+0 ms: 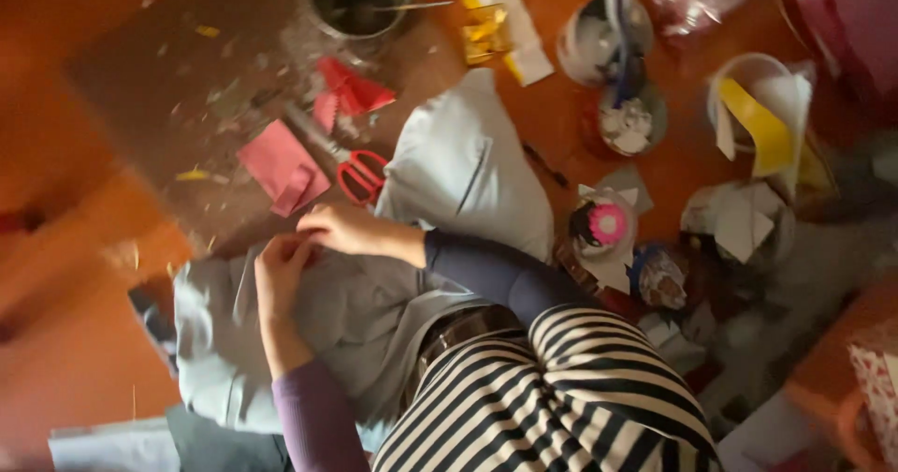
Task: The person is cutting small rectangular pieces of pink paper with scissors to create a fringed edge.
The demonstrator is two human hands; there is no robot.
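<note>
Grey cloth (355, 313) lies bunched across the lap and the orange table (56, 369). From my remote seat, I see both hands pinching one fold at its upper edge — left hand (281, 271) and right hand (344, 229) touching. I judge this a folding or creasing step; next calls for a steady pinch. Just beyond lie red-handled scissors (360, 174) and pink paper (282, 165) — farther right, a tub (748, 88) holding a yellow strip.

Open orange floor (65, 135) left of the hands (313, 247); scissors (348, 163), pink paper (281, 165), crowded cups (608, 37) beyond.
</note>
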